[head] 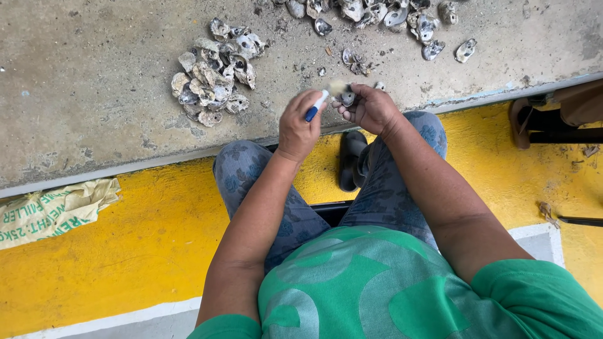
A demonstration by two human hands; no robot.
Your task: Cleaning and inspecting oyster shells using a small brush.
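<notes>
1. At the far left, a crumpled printed sack (53, 210) lies across the edge where the grey concrete floor (94, 94) meets a yellow painted strip (144, 238).
2. Further right and farther off, a heap of empty oyster shells (213, 72) sits on the concrete, the shells touching and overlapping.
3. The left hand (300, 125) is closed around a small brush with a blue and white handle (319, 103); its bristle end points right, at or just beside the shell in the other hand, though blur hides whether they touch.
4. The right hand (370, 110) is closed on a single small shell (347, 97), pinched between thumb and fingertips and held above the near edge of the concrete, between the person's knees.
5. Below the hands, a dark sandal (350, 160) shows on the yellow strip between the legs in blue patterned trousers (248, 172).
6. Far beyond the hands, a second spread of loose shells (377, 16) runs along the top edge, well apart from the left heap.
7. At the far right, a brown sandal (521, 122) lies on the yellow strip.
</notes>
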